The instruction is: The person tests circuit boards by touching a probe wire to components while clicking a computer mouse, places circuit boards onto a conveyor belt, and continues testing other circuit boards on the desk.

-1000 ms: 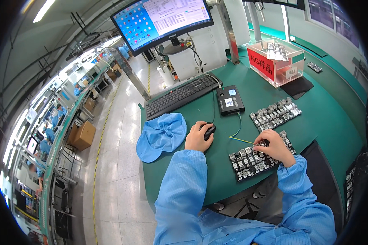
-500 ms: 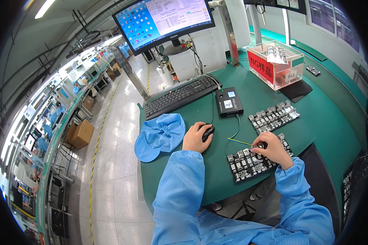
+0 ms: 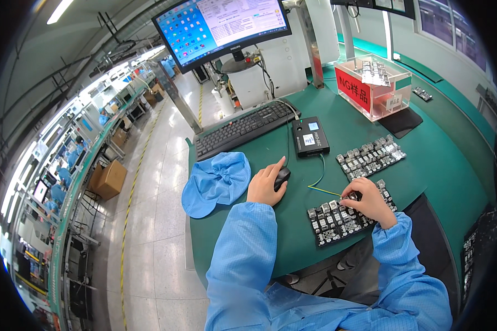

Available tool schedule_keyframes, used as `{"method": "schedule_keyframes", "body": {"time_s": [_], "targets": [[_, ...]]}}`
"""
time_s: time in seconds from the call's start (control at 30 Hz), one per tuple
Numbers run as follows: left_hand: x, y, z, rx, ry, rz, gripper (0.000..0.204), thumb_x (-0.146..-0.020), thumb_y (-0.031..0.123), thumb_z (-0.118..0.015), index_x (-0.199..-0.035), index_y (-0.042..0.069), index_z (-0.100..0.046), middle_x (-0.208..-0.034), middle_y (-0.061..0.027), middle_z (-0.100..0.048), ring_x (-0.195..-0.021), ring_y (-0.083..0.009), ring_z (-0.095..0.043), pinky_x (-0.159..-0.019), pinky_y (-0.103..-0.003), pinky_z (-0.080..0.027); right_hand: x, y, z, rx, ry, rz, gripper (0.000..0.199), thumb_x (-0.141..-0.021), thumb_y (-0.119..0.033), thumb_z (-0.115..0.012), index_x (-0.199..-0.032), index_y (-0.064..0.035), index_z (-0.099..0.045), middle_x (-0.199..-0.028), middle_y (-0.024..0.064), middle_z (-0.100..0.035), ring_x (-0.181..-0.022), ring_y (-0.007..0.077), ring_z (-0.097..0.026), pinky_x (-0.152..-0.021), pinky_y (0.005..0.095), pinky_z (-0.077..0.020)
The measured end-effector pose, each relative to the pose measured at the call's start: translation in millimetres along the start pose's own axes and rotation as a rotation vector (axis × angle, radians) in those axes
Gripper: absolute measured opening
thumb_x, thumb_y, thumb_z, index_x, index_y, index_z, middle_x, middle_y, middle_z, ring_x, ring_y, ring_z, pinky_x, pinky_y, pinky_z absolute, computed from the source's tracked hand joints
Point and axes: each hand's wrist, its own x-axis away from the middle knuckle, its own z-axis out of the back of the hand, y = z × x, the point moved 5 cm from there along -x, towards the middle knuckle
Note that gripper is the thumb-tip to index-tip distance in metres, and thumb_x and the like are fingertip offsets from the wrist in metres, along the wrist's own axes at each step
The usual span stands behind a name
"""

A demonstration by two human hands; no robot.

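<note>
Resting over the mouse (image 3: 282, 177), the left hand (image 3: 266, 186) is curved loosely around it, with the forefinger stretched forward; whether a button is being pressed cannot be told. By the right hand (image 3: 367, 201), the end of the thin cable (image 3: 323, 190) appears to be pinched between nearly closed fingers, though the tip is hidden. This is done at the far edge of the near board (image 3: 327, 223), which lies on the green surface (image 3: 295, 243), just nearer than the far board (image 3: 370, 157). The cable is led from the black box (image 3: 310, 137). The step in hand is judged to be the cable being held at the board while the mouse is worked. For the next move, a steady right pinch and a light left touch would be called for.
</note>
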Motion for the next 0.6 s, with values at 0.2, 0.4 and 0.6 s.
{"method": "schedule_keyframes", "body": {"time_s": [0.2,0.4,0.6], "targets": [[-0.2,-1.6,-1.9,-0.007,-0.007,-0.003,0.069,-0.08,0.02,-0.071,-0.145,0.02,-0.047,-0.12,-0.0078,-0.062,-0.105,-0.0298,-0.061,-0.091,-0.039,-0.051,-0.8,1.6,-0.4,0.008,-0.003,0.004,0.018,-0.073,-0.016,-0.081,-0.081,-0.0065,-0.068,-0.083,0.0042,-0.064,-0.087,0.0233,-0.058,-0.081,0.0361,-0.0453],[0.9,-6.0,-4.8,-0.009,0.005,-0.032,0.05,-0.081,0.021,-0.07,-0.13,0.016,-0.06,-0.123,-0.0067,-0.06,-0.106,-0.0296,-0.06,-0.093,-0.04,-0.05,-1.6,0.4,-0.5,0.015,0.003,0.013,0.018,-0.073,-0.016,-0.081,-0.081,-0.0066,-0.068,-0.083,0.0043,-0.064,-0.086,0.0231,-0.058,-0.08,0.036,-0.0452],[0.7,-5.6,-4.7,0.008,0.014,-0.028,0.04,-0.082,0.02,-0.069,-0.121,0.015,-0.065,-0.124,-0.0068,-0.06,-0.106,-0.0309,-0.061,-0.092,-0.041,-0.05,-1.1,-1.3,0.1,0.0,0.009,0.008,0.018,-0.073,-0.016,-0.081,-0.081,-0.0068,-0.068,-0.082,0.004,-0.064,-0.086,0.0229,-0.058,-0.08,0.0358,-0.0452]]}}
